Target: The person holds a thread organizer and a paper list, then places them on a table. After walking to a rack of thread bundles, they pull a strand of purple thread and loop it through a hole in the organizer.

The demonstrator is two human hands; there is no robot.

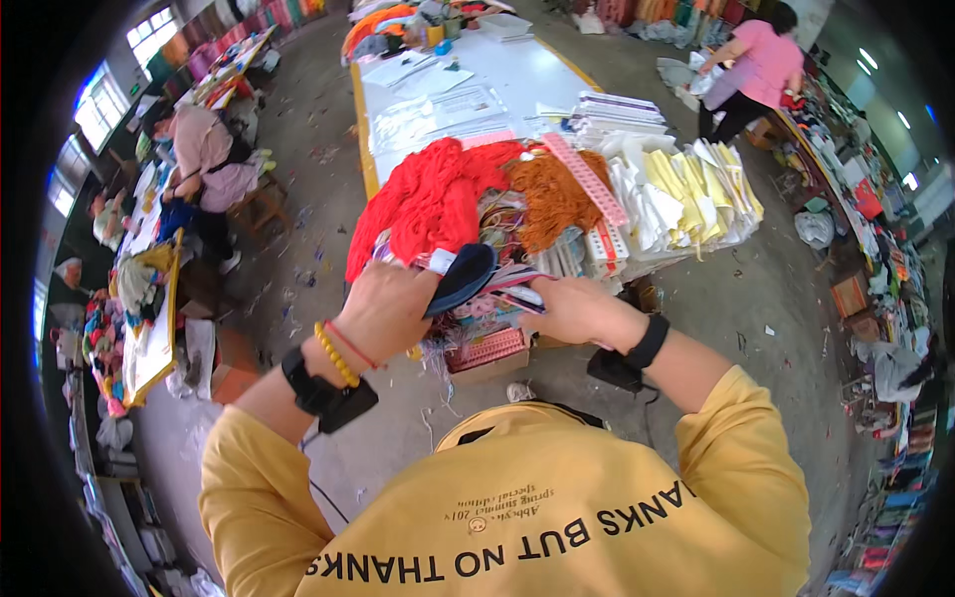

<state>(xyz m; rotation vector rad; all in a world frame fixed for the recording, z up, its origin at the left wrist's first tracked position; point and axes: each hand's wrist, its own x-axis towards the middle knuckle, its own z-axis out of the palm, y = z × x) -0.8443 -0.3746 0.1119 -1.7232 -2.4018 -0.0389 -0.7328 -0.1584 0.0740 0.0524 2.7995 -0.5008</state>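
Observation:
My left hand (383, 310) is closed on a dark navy, rounded piece of cloth (466, 279) with a small white tag by its upper edge. My right hand (580, 310) is closed, its fingertips pinching thin, multicoloured strands (515, 278) that run toward the dark cloth. What lies inside its grip is partly hidden. Just beyond my hands, a heap of red yarn (423, 199) sprawls over the near end of the table, beside a mound of rust-brown yarn (557, 199). Between them shows a tangle of mixed threads (502, 219).
A long white table (468, 75) stretches away, with papers and plastic sleeves on it. Folded white and yellow sheets (686, 194) are stacked at its near right. Below my hands stands a cardboard box (487, 356). People work at a left table (149, 348) and at the far right.

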